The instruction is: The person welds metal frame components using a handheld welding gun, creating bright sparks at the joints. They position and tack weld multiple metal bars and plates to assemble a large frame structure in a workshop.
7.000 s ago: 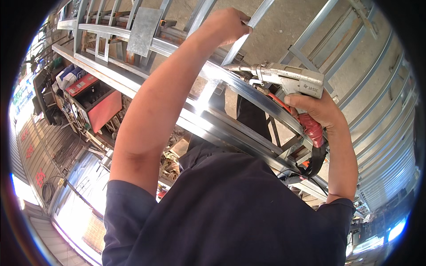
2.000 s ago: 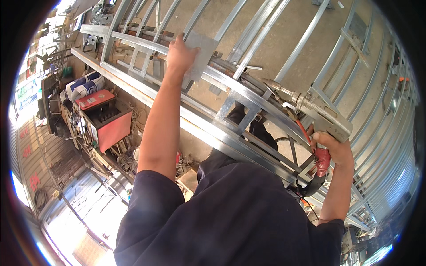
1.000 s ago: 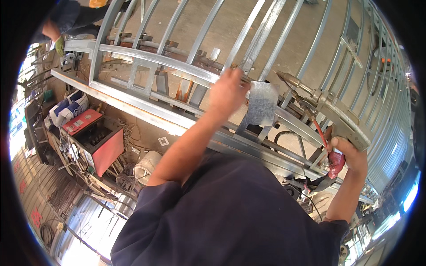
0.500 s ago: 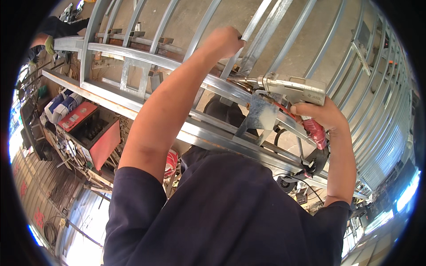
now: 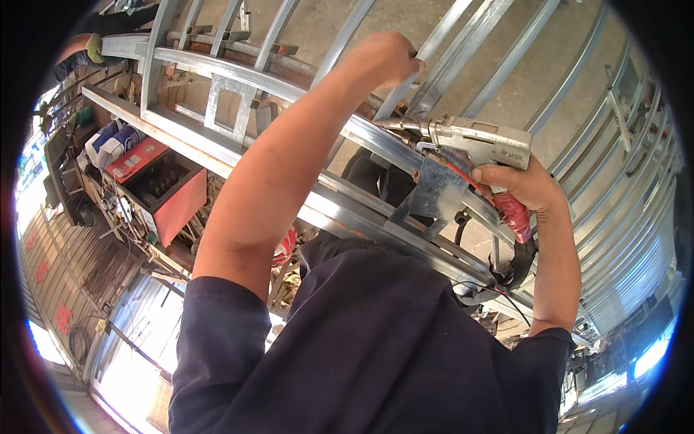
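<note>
My right hand [image 5: 531, 186] is wrapped round the grip of a welding gun [image 5: 481, 139]. The gun has a pale metal body and a grip bound in red tape, and a dark cable hangs below. Its slim nozzle points left, just above a long silvery frame rail [image 5: 376, 141], close to where a crossbar meets it. My left hand [image 5: 390, 61] is closed on that crossbar, a square metal bar [image 5: 442, 30], farther from me. Its fingertips are partly hidden. A flat metal plate [image 5: 439, 189] stands tilted under the gun.
Parallel metal bars [image 5: 517, 58] extend to the far right. Nearer me runs another long rail [image 5: 347, 217]. At the left is an open red metal box [image 5: 181, 210] beside blue-and-white packs [image 5: 116, 145]. Another person's gloved hand [image 5: 94, 49] is at the far left rail.
The view has shifted slightly, so the frame and red box appear farther right. My left hand still grips the crossbar; the gun stays in my right hand, its nozzle near the joint.
</note>
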Action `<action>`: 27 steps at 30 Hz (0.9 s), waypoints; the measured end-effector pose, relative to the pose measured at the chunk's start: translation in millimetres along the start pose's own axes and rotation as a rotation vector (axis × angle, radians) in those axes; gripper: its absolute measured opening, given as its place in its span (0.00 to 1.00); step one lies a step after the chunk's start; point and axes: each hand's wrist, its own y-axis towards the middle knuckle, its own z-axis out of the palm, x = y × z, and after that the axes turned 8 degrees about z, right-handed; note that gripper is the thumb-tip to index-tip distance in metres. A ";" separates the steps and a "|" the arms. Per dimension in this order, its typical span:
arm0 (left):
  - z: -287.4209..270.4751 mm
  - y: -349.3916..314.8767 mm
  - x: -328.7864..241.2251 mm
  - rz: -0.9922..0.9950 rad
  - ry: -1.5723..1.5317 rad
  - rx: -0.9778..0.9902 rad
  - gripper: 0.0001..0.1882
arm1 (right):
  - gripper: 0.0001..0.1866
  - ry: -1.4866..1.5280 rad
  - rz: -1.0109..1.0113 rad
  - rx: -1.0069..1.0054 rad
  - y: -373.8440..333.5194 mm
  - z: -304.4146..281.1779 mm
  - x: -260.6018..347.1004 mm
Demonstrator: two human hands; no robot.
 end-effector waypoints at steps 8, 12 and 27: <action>-3.6 3.2 -0.5 -0.019 -0.023 0.043 0.22 | 0.31 -0.009 -0.051 -0.001 -6.1 4.2 1.7; -3.0 3.8 -1.9 -0.023 0.014 0.047 0.22 | 0.31 -0.017 -0.040 0.001 -5.1 2.5 -0.6; -5.1 4.2 -1.9 -0.009 0.033 0.052 0.21 | 0.29 -0.060 -0.004 -0.050 -9.1 -1.5 -6.6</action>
